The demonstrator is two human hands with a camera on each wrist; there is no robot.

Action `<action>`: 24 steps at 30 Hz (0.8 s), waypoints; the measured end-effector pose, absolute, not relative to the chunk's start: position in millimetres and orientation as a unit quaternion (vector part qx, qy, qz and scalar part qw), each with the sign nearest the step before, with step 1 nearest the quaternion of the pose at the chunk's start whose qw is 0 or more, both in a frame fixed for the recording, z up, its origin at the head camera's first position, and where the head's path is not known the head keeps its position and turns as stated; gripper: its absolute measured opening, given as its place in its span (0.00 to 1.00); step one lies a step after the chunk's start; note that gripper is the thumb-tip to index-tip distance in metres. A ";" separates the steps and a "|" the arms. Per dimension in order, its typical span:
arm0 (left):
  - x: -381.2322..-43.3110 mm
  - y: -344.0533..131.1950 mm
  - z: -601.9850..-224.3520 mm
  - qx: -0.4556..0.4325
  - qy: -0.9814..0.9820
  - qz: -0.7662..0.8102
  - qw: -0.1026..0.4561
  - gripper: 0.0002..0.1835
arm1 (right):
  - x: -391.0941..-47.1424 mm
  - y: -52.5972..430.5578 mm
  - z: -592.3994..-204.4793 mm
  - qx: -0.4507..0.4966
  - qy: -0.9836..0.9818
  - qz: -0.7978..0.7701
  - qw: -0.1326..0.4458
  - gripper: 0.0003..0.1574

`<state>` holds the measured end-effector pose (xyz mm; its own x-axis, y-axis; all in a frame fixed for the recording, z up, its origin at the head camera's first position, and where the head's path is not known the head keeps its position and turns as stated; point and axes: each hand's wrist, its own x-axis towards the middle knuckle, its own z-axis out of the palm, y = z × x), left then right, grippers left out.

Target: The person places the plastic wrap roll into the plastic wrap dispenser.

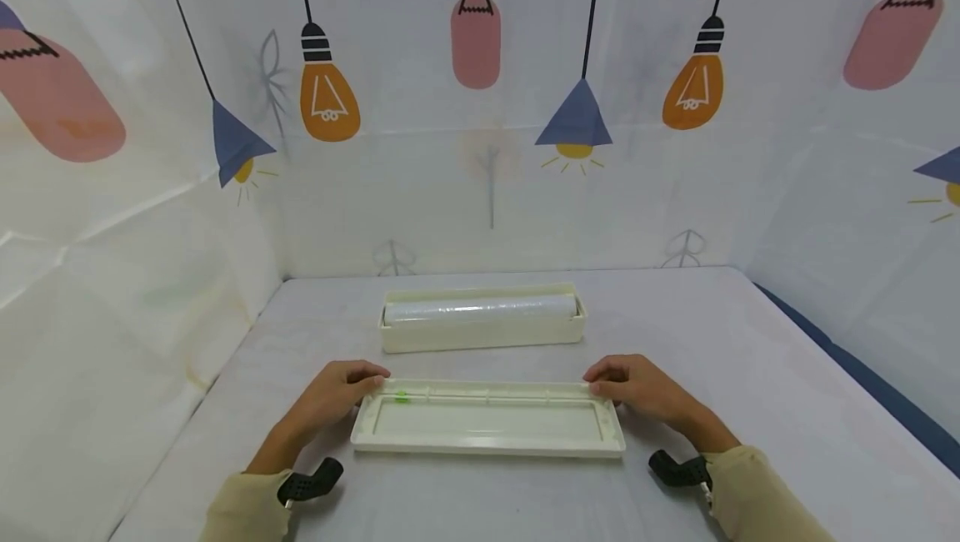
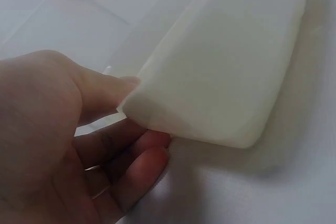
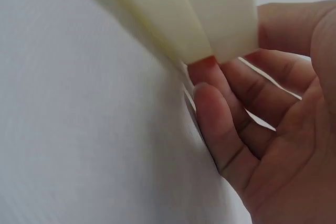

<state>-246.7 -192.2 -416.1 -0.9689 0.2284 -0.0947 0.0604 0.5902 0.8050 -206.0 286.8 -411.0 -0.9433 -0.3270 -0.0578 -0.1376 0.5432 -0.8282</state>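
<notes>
One pale lid point(image 1: 487, 423) was at the near middle of the table point(image 1: 682, 317), the left hand point(image 1: 333, 398) and right hand point(image 1: 643, 392) each pinching a far corner between thumb and fingers. I judged it light, stiff, slightly slippery, best held by both ends; farther off I counted one box point(image 1: 483, 339) with one roll point(image 1: 480, 309) inside.

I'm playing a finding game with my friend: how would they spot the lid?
On the white table, find the left hand and the right hand. The cream lid is between them, held at its far corners. Unlike the deeper box behind it, which holds a roll, it's shallow with a green spot.
</notes>
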 end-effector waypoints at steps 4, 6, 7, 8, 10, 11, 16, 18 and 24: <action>-247.4 -191.5 -414.5 0.076 0.891 0.440 0.082 0.11 | -205.5 285.4 -411.7 -0.123 0.872 -0.468 0.079 0.17; -247.6 -191.1 -413.5 0.070 0.891 0.441 0.079 0.11 | -205.0 284.6 -411.7 -0.119 0.870 -0.474 0.064 0.17; -247.4 -190.9 -413.1 0.067 0.890 0.443 0.078 0.11 | -204.8 284.3 -411.2 -0.116 0.869 -0.478 0.058 0.17; -247.1 -190.7 -413.0 0.065 0.889 0.446 0.078 0.11 | -204.7 284.1 -411.2 -0.115 0.867 -0.482 0.053 0.17; -246.5 -190.8 -413.6 0.064 0.886 0.453 0.076 0.11 | -204.7 283.8 -411.2 -0.111 0.862 -0.492 0.046 0.17; -246.5 -190.9 -414.3 0.062 0.884 0.457 0.075 0.11 | -204.8 283.6 -411.4 -0.108 0.859 -0.498 0.044 0.17; -245.9 -192.0 -417.2 0.058 0.874 0.478 0.065 0.11 | -206.6 282.6 -415.5 -0.091 0.857 -0.506 0.032 0.17; -246.1 -191.5 -417.2 0.056 0.868 0.490 0.060 0.11 | -207.3 282.2 -416.9 -0.082 0.859 -0.504 0.025 0.18; -247.2 -186.2 -415.9 0.049 0.860 0.506 0.052 0.12 | -208.6 282.0 -418.2 -0.043 0.859 -0.511 0.007 0.18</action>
<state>-247.2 -186.2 -415.9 -0.9899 0.1362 -0.0401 0.0312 0.4842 0.8744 -208.6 282.0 -418.2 -0.9963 -0.0800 0.0319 -0.0662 0.4747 -0.8777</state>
